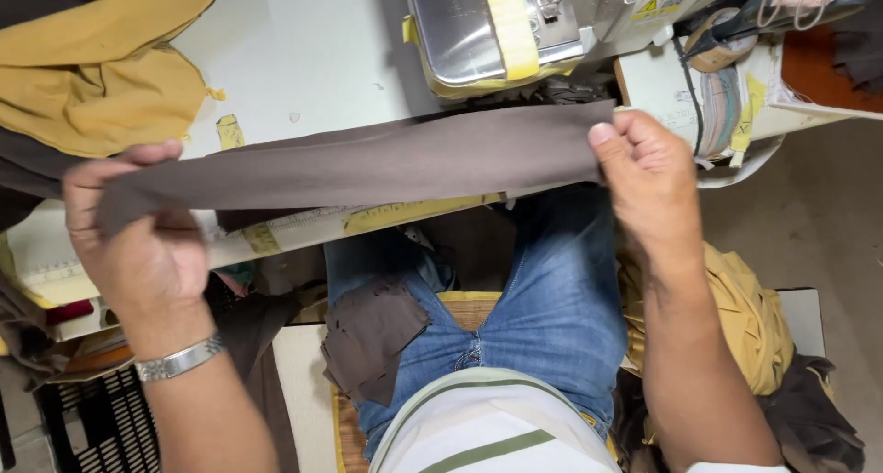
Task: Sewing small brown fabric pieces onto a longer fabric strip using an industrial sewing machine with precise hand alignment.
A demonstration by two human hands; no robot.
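Observation:
A long brown fabric strip (386, 165) is stretched flat between both my hands, above the front edge of the white sewing table (303, 59). My left hand (133, 239) pinches its left end, with a silver watch band on that wrist. The strip's right end is gripped by my right hand (648, 174), thumb on top. A sewing machine (497, 27) with yellow tape on it stands just behind the strip.
Yellow and brown cloth (92, 68) is piled at the table's far left. Brown fabric pieces (372, 335) lie on my left thigh. More yellow cloth (745, 317) sits by my right side, and a black crate (92, 418) at lower left.

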